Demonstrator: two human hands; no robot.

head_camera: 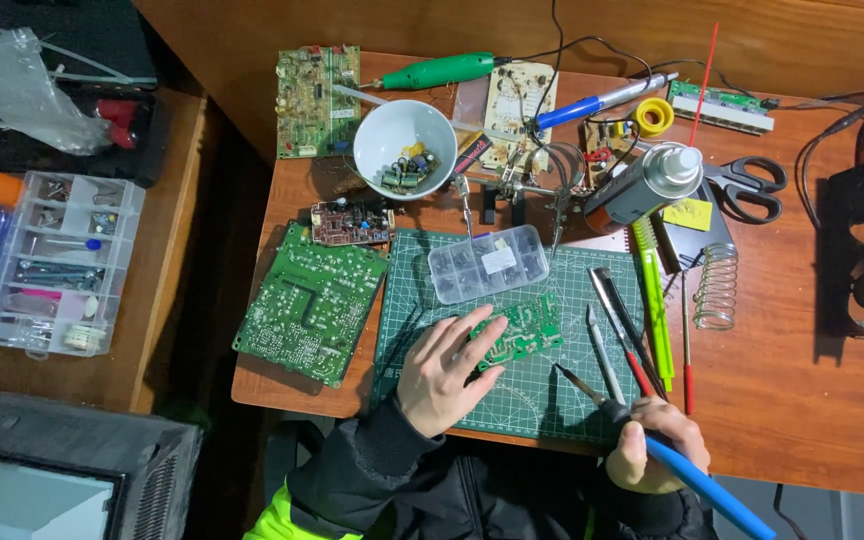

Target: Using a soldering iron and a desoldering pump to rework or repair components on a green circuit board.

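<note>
Small green circuit board (517, 331) lies on green cutting mat (512, 340), mid-desk. Left hand (444, 368) pins its edge, fingers spread flat. Right hand (655, 447) fingers wrapped around blue-handled soldering iron (652, 440), tip clear of board. Board likely light, stiff, fragile; best held by edges.

Left hand (444, 368) fingers spread, pressing small green circuit board (518, 330) on green cutting mat (512, 400); right hand (655, 445) grips blue-handled soldering iron (652, 450), tip near board but apart; clear parts box (488, 262) just above board; white bowl (404, 148) of components beyond
</note>
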